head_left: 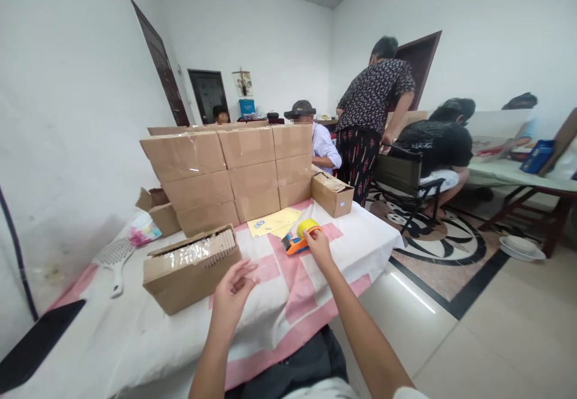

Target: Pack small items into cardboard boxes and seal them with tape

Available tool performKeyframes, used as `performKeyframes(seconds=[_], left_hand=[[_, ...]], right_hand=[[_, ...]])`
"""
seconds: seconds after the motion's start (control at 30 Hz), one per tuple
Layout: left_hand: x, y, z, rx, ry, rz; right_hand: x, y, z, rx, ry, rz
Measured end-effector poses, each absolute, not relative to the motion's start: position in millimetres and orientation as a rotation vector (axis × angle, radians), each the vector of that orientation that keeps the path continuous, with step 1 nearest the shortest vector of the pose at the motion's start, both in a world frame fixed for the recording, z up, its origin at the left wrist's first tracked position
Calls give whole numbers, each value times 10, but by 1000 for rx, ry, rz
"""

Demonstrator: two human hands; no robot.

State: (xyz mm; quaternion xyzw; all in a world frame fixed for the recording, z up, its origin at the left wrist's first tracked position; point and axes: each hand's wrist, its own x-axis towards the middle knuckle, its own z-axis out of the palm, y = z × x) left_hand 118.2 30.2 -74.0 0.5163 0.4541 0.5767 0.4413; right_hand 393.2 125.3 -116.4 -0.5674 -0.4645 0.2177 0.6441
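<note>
My right hand (318, 247) grips an orange tape dispenser (296, 244) that carries a roll of yellow tape (308, 226). The dispenser is at the cloth-covered table, with its cutting end toward the left. My left hand (235, 280) is raised over the near side of the table, its fingers loosely bent and apart, with nothing visible in them. Just left of it lies a long cardboard box (189, 276) with clear plastic showing along its top. Yellow sheets of paper (273, 223) lie behind the dispenser.
Stacked cardboard boxes (250, 173) form a wall at the table's back. A smaller box (332, 193) stands at its right end, an open box (161, 210) at left. A white slotted ladle (116, 261) and a black flat object (38, 345) lie left. Several people are beyond.
</note>
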Motion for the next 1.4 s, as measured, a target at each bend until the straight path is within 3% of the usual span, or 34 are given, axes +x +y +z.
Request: performKeyframes(seconds=[0.23, 0.53, 0.97, 1.13, 1.3, 1.4], left_hand=[[1250, 244, -712, 1307, 1103, 1399], [1288, 43, -717, 1536, 1062, 1198], [1117, 62, -737, 1369, 1178, 1052], [745, 53, -916, 1343, 1488, 1239], [316, 126, -596, 1651, 1901, 1616], [201, 312, -403, 1869, 1897, 1874]], right_hand=[[3723, 598, -900, -1242, -1201, 397], [3000, 306, -457, -1085, -1688, 896], [2885, 280, -348, -951, -1635, 644], [2967, 442, -54, -886, -1486, 637], [2665, 915, 186, -789, -1607, 857], [2318, 1289, 259, -812, -1775, 902]])
